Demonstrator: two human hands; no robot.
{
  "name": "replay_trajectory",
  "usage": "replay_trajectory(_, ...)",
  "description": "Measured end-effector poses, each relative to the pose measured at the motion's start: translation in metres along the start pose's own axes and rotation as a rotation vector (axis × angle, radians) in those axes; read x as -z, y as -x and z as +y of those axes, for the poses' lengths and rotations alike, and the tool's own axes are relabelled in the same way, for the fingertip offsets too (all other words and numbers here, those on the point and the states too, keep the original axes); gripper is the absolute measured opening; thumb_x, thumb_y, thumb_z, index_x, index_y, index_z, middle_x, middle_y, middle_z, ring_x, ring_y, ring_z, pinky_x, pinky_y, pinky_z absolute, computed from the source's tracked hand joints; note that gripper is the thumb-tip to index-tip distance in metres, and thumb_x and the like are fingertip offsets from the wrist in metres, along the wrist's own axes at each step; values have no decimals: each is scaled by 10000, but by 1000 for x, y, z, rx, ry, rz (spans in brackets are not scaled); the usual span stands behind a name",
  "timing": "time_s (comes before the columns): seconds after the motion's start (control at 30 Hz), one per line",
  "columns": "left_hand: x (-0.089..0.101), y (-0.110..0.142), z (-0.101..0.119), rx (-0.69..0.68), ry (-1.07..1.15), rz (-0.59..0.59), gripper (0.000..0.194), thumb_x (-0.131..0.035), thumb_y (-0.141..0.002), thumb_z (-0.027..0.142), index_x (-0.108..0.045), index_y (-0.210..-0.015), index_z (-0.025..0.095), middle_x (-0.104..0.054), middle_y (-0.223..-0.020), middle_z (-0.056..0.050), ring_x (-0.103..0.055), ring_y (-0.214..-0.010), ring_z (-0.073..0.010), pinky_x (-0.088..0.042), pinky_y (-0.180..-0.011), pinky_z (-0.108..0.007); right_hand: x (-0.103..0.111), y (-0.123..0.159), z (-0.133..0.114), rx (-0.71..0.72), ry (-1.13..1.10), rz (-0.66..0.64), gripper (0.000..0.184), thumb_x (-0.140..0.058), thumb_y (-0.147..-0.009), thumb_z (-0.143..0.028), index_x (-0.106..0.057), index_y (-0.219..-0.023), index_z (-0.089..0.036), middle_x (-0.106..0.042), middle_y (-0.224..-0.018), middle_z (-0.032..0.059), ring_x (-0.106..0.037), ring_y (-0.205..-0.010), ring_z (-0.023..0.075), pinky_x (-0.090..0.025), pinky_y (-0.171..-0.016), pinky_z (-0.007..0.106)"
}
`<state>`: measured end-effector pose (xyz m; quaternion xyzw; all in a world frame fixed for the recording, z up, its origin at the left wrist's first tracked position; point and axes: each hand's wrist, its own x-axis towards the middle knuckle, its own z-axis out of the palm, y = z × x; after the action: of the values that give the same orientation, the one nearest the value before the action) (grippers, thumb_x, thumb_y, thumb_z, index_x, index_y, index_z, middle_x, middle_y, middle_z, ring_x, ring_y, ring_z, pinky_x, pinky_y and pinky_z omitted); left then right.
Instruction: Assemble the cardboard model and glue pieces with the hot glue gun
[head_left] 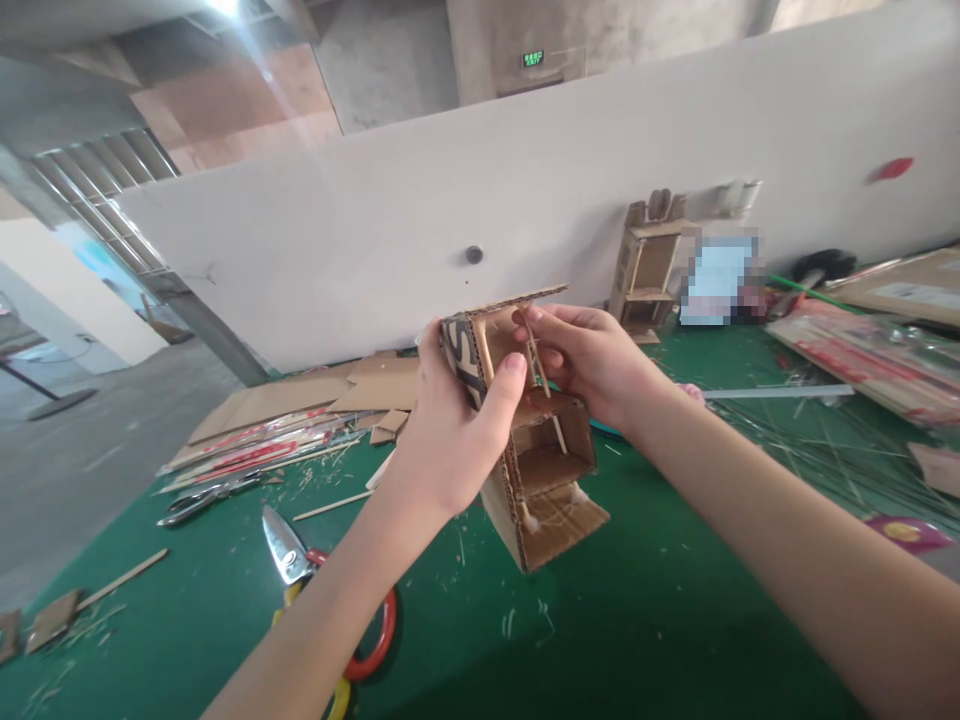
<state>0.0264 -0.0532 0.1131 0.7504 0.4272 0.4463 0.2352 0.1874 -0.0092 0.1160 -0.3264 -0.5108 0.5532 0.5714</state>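
A small cardboard shelf model (559, 460) with open compartments is held tilted above the green table. My left hand (465, 430) grips its left side, thumb across the front edge and fingers behind. My right hand (577, 350) pinches a thin wooden stick (538, 362) inside the upper compartment. Whether the stick touches the cardboard there, I cannot tell. Whitish blobs, like dried glue, show on the lowest panel. Below my left forearm lie scissors (296, 560) with red and yellow handles, partly hidden by the arm.
Behind stands a similar cardboard model (645, 265) near a blurred-out bright panel (716, 280). Flat cardboard sheets (270, 405), packaged sticks and pliers (214, 495) lie at left. More plastic-wrapped packs (862, 365) are at right. A white partition (360, 240) rises behind the green table (600, 630).
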Motion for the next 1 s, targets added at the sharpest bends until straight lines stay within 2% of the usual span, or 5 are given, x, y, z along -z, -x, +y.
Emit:
replay_trajectory(0.1, 1, -1, 2, 74, 8, 20, 555, -455, -895, 548, -235, -1321, 268, -390, -1429, -127, -374, -1326, -305, -318, -1087, -524, 1, -1, 1, -23, -7, -12, 293, -709, -747, -436, -624, -757, -155, -351, -460, -92, -271, -416, 40, -188, -391, 186)
replay_trajectory(0.27, 1, -1, 3, 64, 40, 30, 556, -455, -894, 553, -235, -1327, 283, -402, -1420, -110, -400, -1307, -289, -357, -1068, -499, 2, -1, 1, -33, -13, -53, 293, -699, -753, -447, -608, -771, -168, -298, -497, -92, -235, -436, 53, -187, -411, 207)
replay_trajectory(0.47, 2, -1, 4, 70, 56, 13, 545, -455, -901, 535, -223, -1327, 287, -421, -1411, -106, -424, -1292, -287, -374, -1054, -494, 6, -2, 2, -54, -121, -93, 207, -668, -792, -378, -617, -802, -177, -418, -616, -49, -259, -487, 61, -209, -418, 202)
replay_trajectory(0.6, 2, -1, 5, 79, 30, 20, 560, -475, -888, 544, -251, -1324, 274, -393, -1432, -115, -411, -1301, -296, -366, -1061, -496, 10, -5, 6, -85, -138, -113, 272, -708, -758, -426, -637, -814, -170, -319, -542, -80, -225, -466, 58, -198, -409, 191)
replay_trajectory(1.0, 2, 0, 7, 90, 50, -5, 552, -486, -882, 545, -258, -1312, 284, -429, -1407, -113, -457, -1265, -296, -396, -1035, -494, 17, -8, 7, -120, -211, -183, 220, -688, -786, -393, -627, -810, -183, -311, -534, -87, -227, -460, 59, -223, -416, 172)
